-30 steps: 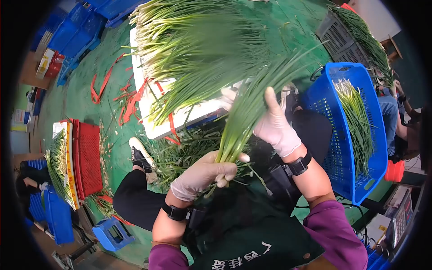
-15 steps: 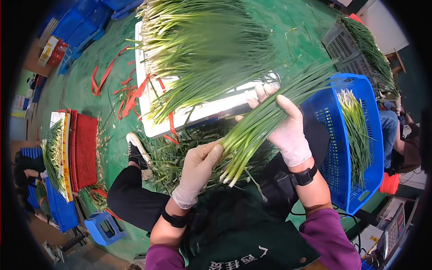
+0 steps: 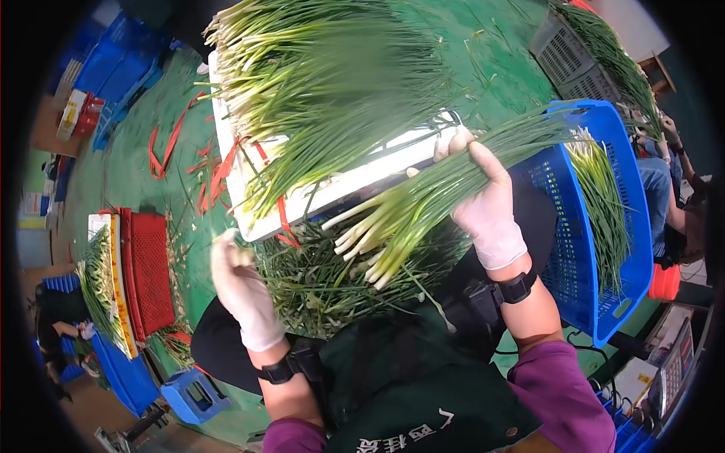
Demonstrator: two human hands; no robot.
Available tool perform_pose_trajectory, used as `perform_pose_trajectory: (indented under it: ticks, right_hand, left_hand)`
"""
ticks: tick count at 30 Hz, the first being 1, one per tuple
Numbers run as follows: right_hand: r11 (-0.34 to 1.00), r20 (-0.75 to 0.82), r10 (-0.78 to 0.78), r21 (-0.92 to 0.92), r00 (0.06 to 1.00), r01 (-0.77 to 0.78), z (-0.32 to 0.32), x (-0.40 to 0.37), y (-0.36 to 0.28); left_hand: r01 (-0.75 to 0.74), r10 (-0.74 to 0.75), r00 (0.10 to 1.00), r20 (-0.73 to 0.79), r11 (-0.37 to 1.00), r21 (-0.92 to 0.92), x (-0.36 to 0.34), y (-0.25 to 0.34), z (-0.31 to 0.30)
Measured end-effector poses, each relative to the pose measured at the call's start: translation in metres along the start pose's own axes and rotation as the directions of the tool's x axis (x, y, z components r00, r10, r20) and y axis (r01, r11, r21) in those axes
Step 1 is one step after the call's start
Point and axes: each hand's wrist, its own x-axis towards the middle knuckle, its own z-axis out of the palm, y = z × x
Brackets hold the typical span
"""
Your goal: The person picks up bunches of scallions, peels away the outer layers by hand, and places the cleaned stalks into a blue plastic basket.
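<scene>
Both hands wear pale gloves. My right hand [image 3: 487, 204] grips a bunch of green onions [image 3: 434, 198] around its green leaves, with the white root ends spread out toward the lower left. My left hand [image 3: 245, 291] is raised at the left, away from the bunch; its fingers are curled and blurred, and whether they hold anything is unclear. Ahead, a large pile of green onions [image 3: 302, 98] lies on a white board [image 3: 332, 195] with red ribbon near its edge. Below the board are loose green leaves [image 3: 325, 287] between my legs.
At the right stands a blue basket [image 3: 638, 219] with green onions inside. A grey crate [image 3: 566, 60] is farther back. A red crate [image 3: 151, 272] and a blue stool [image 3: 192, 396] are at the left. Other people are partly visible at both sides. A scale [image 3: 672, 370] sits lower right.
My left hand has let go of the bunch and moved left. The root ends have fanned out in my right hand's grip. The view has shifted slightly, and a dark-clothed person shows at the top left.
</scene>
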Motion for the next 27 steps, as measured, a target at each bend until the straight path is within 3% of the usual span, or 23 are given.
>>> perform_pose_trajectory:
  ticks: [2, 3, 4, 5, 6, 8, 9, 12, 13, 16, 17, 20, 21, 24, 25, 27]
  right_hand:
    - [0.996, -0.119, -0.033, 0.072, 0.992, 0.042, 0.003, -0.002, 0.004]
    - [0.996, -0.143, -0.031, 0.083, 0.989, 0.043, 0.002, -0.002, 0.006]
    - [0.995, -0.163, -0.027, 0.094, 0.986, 0.042, 0.002, 0.0, 0.008]
    - [0.997, -0.146, -0.013, 0.078, 0.989, 0.025, 0.001, 0.001, 0.01]
    - [0.998, -0.131, -0.003, 0.061, 0.991, 0.011, 0.0, 0.001, 0.01]
    - [1.0, -0.132, 0.01, 0.026, 0.991, -0.006, 0.0, -0.002, 0.01]
    - [1.0, -0.143, 0.015, 0.009, 0.99, -0.014, 0.001, -0.003, 0.01]
    - [0.988, -0.162, 0.097, -0.103, 0.982, -0.114, 0.005, -0.006, 0.012]
    - [0.977, -0.173, 0.131, -0.147, 0.976, -0.157, 0.007, -0.008, 0.013]
    - [0.95, -0.184, 0.085, -0.282, 0.979, -0.135, 0.016, -0.015, 0.018]
    - [0.941, -0.196, 0.08, -0.309, 0.977, -0.139, 0.017, -0.017, 0.017]
    - [0.911, -0.241, 0.053, -0.385, 0.969, -0.146, 0.018, -0.024, 0.015]
    - [0.902, -0.255, 0.035, -0.409, 0.966, -0.141, 0.018, -0.026, 0.015]
    - [0.913, -0.292, -0.022, -0.396, 0.956, -0.1, 0.016, -0.023, 0.013]
    - [0.924, -0.303, -0.039, -0.374, 0.952, -0.081, 0.015, -0.021, 0.013]
    - [0.928, -0.241, -0.066, -0.37, 0.968, -0.029, 0.014, -0.014, 0.013]
  left_hand:
    - [-0.03, -0.091, 0.954, 0.284, 0.919, 0.394, -0.027, -0.004, 0.025]
    - [0.013, -0.166, 0.957, 0.238, 0.844, 0.536, -0.047, -0.003, 0.048]
    - [-0.198, -0.103, 0.899, 0.425, 0.77, 0.606, -0.052, -0.01, 0.049]
    - [-0.573, 0.118, 0.75, 0.651, 0.608, 0.55, -0.056, -0.016, 0.055]
    - [-0.688, 0.103, 0.678, 0.728, 0.439, 0.578, -0.06, -0.013, 0.064]
    - [-0.743, 0.138, 0.645, 0.751, 0.34, 0.576, -0.059, -0.024, 0.077]
    - [-0.609, 0.103, 0.736, 0.669, 0.534, 0.587, -0.057, -0.031, 0.077]
    - [-0.54, 0.046, 0.759, 0.65, 0.602, 0.588, -0.04, -0.026, 0.071]
    - [-0.407, -0.028, 0.79, 0.613, 0.723, 0.558, -0.036, -0.025, 0.07]
    - [-0.083, -0.293, 0.808, 0.512, 0.803, 0.591, -0.035, -0.013, 0.072]
    - [-0.463, -0.159, 0.708, 0.688, 0.631, 0.623, -0.026, -0.016, 0.067]
    - [-0.548, -0.108, 0.714, 0.692, 0.53, 0.648, -0.031, -0.018, 0.07]
    - [-0.394, -0.116, 0.775, 0.621, 0.68, 0.619, -0.032, -0.025, 0.066]
    - [-0.296, -0.017, 0.891, 0.454, 0.736, 0.609, -0.027, -0.03, 0.053]
    - [-0.311, 0.076, 0.922, 0.379, 0.728, 0.611, -0.026, -0.025, 0.051]
    - [-0.21, 0.175, 0.975, 0.135, 0.928, 0.308, 0.002, -0.028, 0.009]
